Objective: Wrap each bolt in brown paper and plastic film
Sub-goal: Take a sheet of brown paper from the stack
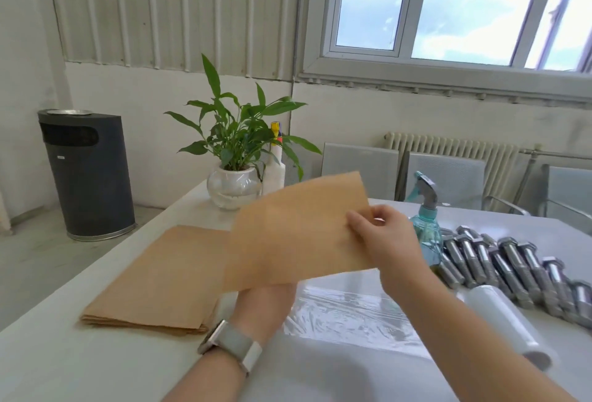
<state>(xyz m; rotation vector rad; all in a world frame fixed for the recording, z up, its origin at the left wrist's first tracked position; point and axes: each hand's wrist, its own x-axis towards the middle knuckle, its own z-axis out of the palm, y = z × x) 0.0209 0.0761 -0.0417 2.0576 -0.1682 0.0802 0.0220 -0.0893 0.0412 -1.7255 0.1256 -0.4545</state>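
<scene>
— White table (pixel 57 353) under a bright window, and everything is laid out: paper stack (pixel 160 276) on the left, a sheet of film (pixel 349 315) flat in the middle, bolts (pixel 512 267) in a row on the right, none wrapped that I can see.

— Which step is this?

— The paper step, I'd say. One brown sheet (pixel 298 228) is held up in the air above the film. The right hand (pixel 381 238) pinches its right edge, thumb on the near face. The left hand (pixel 266 302) is under the lower edge, mostly hidden by the sheet, so I cannot tell how its fingers lie.

— And next?

— Probably lay the sheet down flat, on or beside the film, then free a hand to fetch a bolt. The film roll (pixel 503 321) and a spray bottle (pixel 426 228) sit near the bolts, so the reach should clear both.
</scene>
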